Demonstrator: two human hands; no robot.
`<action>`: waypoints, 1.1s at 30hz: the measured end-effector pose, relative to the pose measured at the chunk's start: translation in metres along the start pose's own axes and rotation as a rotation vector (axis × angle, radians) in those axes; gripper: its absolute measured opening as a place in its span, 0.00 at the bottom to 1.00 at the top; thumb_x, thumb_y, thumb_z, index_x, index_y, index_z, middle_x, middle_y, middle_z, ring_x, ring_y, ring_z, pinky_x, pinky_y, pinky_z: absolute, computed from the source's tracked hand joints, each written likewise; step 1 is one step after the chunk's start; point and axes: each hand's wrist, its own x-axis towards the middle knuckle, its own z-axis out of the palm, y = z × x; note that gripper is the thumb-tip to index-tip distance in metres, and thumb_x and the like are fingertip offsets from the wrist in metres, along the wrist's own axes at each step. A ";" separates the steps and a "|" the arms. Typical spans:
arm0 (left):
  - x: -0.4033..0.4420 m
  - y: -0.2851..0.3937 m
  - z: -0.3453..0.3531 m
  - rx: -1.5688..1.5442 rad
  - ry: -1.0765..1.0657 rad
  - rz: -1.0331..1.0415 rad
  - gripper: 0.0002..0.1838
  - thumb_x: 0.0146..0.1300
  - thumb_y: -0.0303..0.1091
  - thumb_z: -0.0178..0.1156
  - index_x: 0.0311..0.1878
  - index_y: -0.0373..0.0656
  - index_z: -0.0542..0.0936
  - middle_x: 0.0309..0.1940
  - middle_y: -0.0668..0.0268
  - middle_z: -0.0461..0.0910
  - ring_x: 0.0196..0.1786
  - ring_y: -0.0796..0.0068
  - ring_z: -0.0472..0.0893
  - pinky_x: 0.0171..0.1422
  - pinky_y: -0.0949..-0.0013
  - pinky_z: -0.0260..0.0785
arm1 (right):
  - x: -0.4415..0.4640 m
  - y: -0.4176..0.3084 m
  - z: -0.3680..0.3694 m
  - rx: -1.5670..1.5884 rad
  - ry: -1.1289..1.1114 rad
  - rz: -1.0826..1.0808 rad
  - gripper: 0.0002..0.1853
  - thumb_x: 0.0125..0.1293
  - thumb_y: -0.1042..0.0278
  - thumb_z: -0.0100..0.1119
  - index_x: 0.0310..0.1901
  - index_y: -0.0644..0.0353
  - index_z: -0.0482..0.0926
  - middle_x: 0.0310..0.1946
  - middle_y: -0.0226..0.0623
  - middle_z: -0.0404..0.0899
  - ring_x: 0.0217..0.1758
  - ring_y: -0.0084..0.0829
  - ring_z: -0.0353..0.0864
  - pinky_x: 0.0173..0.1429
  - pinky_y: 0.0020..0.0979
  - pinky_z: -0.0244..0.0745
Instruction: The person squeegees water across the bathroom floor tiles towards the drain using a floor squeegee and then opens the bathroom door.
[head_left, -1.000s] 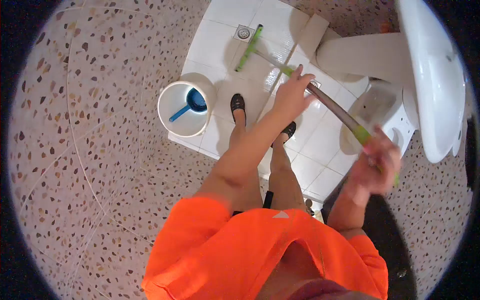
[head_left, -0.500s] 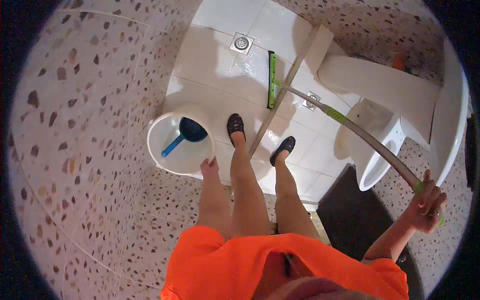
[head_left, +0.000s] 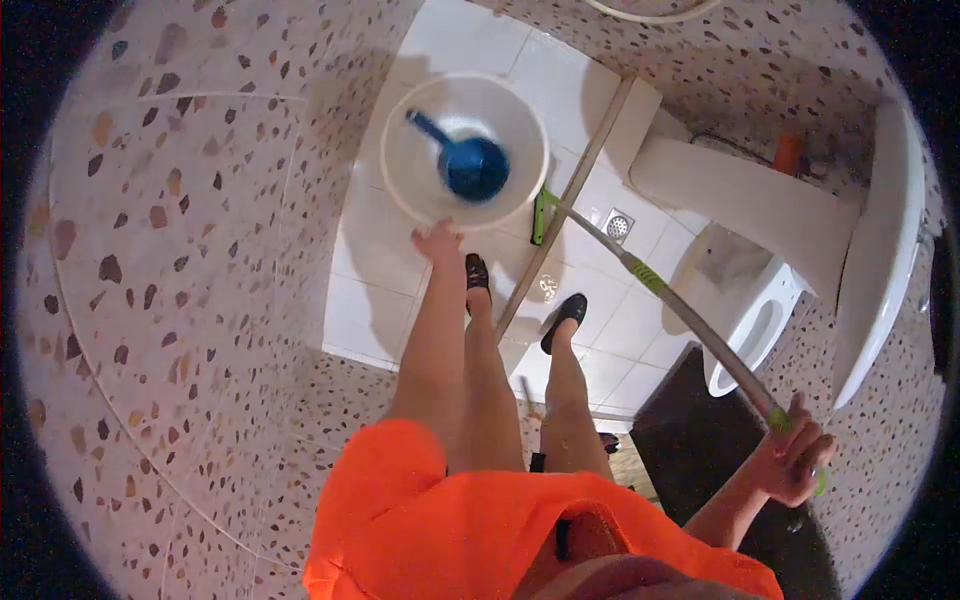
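Observation:
At the near rim of a white bucket [head_left: 400,165], my left hand [head_left: 437,243] grips the edge with its fingers partly hidden. Inside the bucket lies a blue dipper [head_left: 474,168], its handle pointing to the upper left. My right hand [head_left: 798,458] is closed round the upper end of a long-handled floor squeegee [head_left: 700,325], one finger stretched out along the pole. The squeegee's green head [head_left: 541,218] rests on the tiles just right of the bucket, which covers part of it.
A low ledge [head_left: 565,195] divides the white tiled floor [head_left: 365,300]. On its right are a floor drain [head_left: 618,225], a toilet [head_left: 750,340] and a washbasin [head_left: 885,260]. A dark mat or panel [head_left: 690,430] lies below the toilet. Speckled walls [head_left: 180,300] stand close by.
The bucket has moved forward and to the right with my left hand, and the dipper in it has turned round. My right hand and the squeegee pole have shifted slightly left and down.

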 end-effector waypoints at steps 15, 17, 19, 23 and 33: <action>-0.265 -0.039 0.142 1.322 -1.567 0.722 0.47 0.39 0.36 0.67 0.67 0.53 0.57 0.64 0.59 0.60 0.72 0.55 0.48 0.69 0.35 0.30 | -0.005 -0.016 -0.001 0.158 0.116 -0.017 0.09 0.46 0.63 0.50 0.19 0.49 0.60 0.11 0.23 0.57 0.18 0.22 0.61 0.32 0.29 0.57; -0.296 -0.033 0.126 1.238 -1.478 1.003 0.35 0.39 0.34 0.66 0.57 0.54 0.70 0.51 0.60 0.74 0.64 0.57 0.65 0.68 0.42 0.45 | -0.008 -0.008 0.004 0.277 0.139 -0.044 0.08 0.45 0.64 0.51 0.20 0.50 0.62 0.12 0.24 0.58 0.17 0.23 0.59 0.29 0.30 0.56; -0.281 -0.022 0.101 1.327 -1.099 0.909 0.17 0.38 0.33 0.66 0.36 0.51 0.79 0.32 0.64 0.78 0.44 0.61 0.78 0.57 0.52 0.59 | -0.020 0.014 0.000 0.260 0.174 -0.002 0.07 0.44 0.65 0.53 0.23 0.52 0.65 0.14 0.27 0.60 0.20 0.26 0.62 0.31 0.32 0.60; -0.214 0.039 0.054 1.409 -0.513 1.137 0.08 0.44 0.32 0.66 0.23 0.45 0.74 0.23 0.64 0.75 0.33 0.60 0.76 0.49 0.53 0.63 | -0.039 0.112 0.078 0.182 -0.167 0.095 0.06 0.49 0.70 0.54 0.21 0.57 0.68 0.20 0.37 0.70 0.27 0.33 0.71 0.39 0.39 0.68; -0.274 -0.125 0.107 1.650 -0.463 1.184 0.11 0.55 0.43 0.62 0.35 0.49 0.77 0.47 0.62 0.76 0.65 0.52 0.63 0.64 0.31 0.43 | -0.008 0.062 -0.066 0.134 -0.219 0.128 0.09 0.49 0.73 0.54 0.17 0.60 0.66 0.16 0.38 0.69 0.22 0.32 0.68 0.28 0.31 0.65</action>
